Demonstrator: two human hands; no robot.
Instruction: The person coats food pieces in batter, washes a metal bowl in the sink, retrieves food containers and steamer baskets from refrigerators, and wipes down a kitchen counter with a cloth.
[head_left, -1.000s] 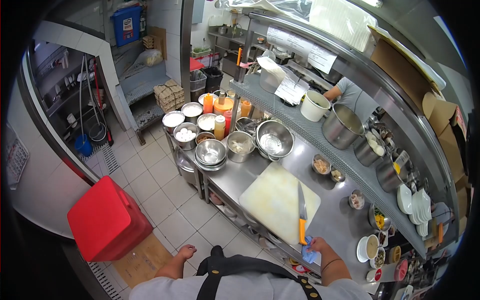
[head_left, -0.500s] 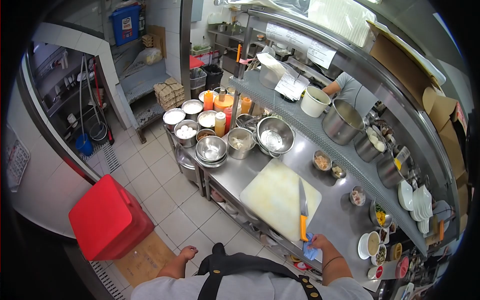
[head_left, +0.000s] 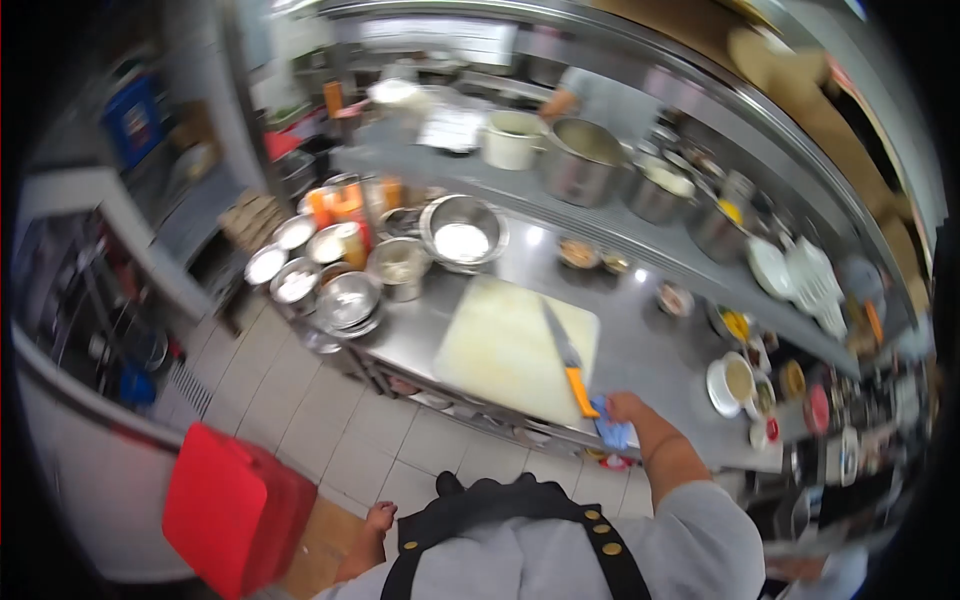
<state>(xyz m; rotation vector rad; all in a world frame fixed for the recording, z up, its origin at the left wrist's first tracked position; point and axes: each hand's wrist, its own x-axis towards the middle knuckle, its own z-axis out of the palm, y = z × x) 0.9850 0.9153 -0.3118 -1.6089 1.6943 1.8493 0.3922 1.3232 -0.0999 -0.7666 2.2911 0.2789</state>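
My right hand [head_left: 628, 408] is closed on a crumpled blue cloth [head_left: 612, 430] at the front edge of the steel counter. Beside the cloth lies the orange handle [head_left: 580, 392] of a kitchen knife [head_left: 561, 338]. The knife rests on a white cutting board [head_left: 495, 350], its blade pointing away from me. Low beside my body, my left hand [head_left: 381, 517] hangs away from the counter. Its fingers are curled in, and I see nothing in them.
Metal bowls [head_left: 350, 300], tubs and sauce bottles [head_left: 352, 240] crowd the counter's left end. Small bowls of food [head_left: 675, 298] line the back and right. Pots [head_left: 583, 160] stand on the shelf above; another person [head_left: 610, 95] is behind it. A red bin [head_left: 215, 510] stands at lower left.
My view has turned right, shifting the counter leftward and blurring the surroundings. My right hand still holds the cloth by the knife handle; my left hand still hangs low.
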